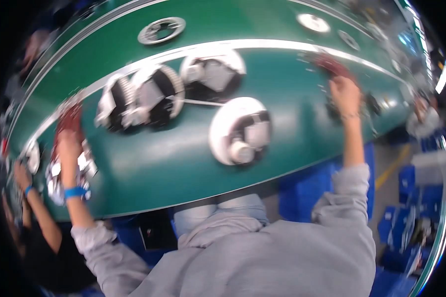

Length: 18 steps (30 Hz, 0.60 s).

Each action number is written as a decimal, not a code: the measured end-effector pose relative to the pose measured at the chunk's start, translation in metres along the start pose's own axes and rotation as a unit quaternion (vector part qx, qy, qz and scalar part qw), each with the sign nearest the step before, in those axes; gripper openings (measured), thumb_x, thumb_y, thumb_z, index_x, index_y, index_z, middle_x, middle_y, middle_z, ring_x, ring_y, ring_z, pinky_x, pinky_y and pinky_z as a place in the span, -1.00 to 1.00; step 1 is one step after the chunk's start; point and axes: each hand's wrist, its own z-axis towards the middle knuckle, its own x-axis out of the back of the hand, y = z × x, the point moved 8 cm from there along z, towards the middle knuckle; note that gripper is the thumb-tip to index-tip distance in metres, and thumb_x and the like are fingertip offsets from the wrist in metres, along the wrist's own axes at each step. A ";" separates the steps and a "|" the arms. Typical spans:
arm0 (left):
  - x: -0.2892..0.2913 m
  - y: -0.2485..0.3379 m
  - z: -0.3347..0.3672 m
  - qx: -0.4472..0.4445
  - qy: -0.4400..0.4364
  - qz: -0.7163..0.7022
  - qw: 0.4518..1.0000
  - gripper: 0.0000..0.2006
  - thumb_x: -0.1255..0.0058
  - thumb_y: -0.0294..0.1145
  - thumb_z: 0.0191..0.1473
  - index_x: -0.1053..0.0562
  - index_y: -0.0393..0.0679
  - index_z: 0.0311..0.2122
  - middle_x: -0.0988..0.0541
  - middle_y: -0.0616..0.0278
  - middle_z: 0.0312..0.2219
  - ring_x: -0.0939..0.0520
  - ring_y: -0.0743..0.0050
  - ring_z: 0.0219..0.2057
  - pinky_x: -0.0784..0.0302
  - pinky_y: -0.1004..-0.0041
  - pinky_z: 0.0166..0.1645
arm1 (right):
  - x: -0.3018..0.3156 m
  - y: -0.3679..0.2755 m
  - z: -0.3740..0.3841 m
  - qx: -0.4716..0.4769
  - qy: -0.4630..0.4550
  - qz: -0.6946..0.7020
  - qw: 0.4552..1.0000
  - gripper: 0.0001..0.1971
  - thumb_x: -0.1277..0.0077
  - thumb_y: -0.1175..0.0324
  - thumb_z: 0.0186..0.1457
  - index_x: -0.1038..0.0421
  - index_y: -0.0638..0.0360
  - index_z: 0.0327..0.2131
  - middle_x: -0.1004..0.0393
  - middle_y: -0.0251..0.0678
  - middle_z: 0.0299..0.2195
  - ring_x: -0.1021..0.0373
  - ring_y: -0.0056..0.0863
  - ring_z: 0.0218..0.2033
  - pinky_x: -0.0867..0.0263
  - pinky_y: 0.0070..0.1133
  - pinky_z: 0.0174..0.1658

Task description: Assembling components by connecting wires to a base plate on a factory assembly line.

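Note:
My left hand (70, 144), with a blue band at the wrist, is stretched out to the far left of the green table. It grips a dark red bundle (70, 119) with pale ends, blurred by motion. Crumpled shiny silvery pieces (88, 164) lie around that hand. At the right, my right hand (346, 95) is closed on the near end of a similar dark red bundle (334, 64); its fingers are smeared. Between my hands lies a round white unit (218, 133) with a black base, a silvery box and a white cylinder on it.
Several similar round units (186, 62) stand at the table's far side. Beyond a white rail, a white ring (142, 37) and a white disc (313, 23) lie on a green surface. Another person's hand (22, 174) is at far left. Blue bins (401, 222) stand at right.

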 end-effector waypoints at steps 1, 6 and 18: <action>0.015 0.000 0.004 -0.049 0.132 -0.104 0.985 -0.77 0.26 -0.25 0.04 -0.31 -0.22 -0.34 -0.43 -0.02 -0.48 -0.47 0.07 -0.46 -0.35 0.32 -0.36 | -0.003 0.028 -0.003 -0.015 -0.029 -0.070 0.997 -0.80 -0.02 0.24 -0.22 -0.43 0.17 -0.55 -0.43 -0.19 -0.57 -0.37 -0.26 -0.48 -0.27 -0.44 -0.38; 0.036 -0.099 0.036 0.194 0.112 -0.400 0.889 -0.72 0.19 -0.26 0.03 -0.31 -0.22 -0.19 -0.46 0.28 -0.35 -0.45 0.62 -0.33 -0.30 0.65 -0.36 | -0.031 0.074 -0.014 -0.083 -0.189 -0.066 0.976 -0.77 -0.09 0.20 -0.29 -0.46 0.15 -0.57 -0.44 -0.16 -0.54 -0.38 -0.27 -0.44 -0.30 -0.45 -0.33; 0.175 0.013 0.013 0.115 0.201 -0.557 0.798 -0.73 0.25 -0.37 0.07 -0.32 -0.19 -0.11 -0.41 0.33 -0.24 -0.39 0.70 -0.22 -0.22 0.73 -0.28 | 0.040 0.098 0.029 -0.027 0.059 -0.105 0.992 -0.85 -0.06 0.22 -0.22 -0.49 0.05 -0.58 -0.44 -0.21 -0.56 -0.39 -0.29 -0.51 -0.30 -0.46 -0.37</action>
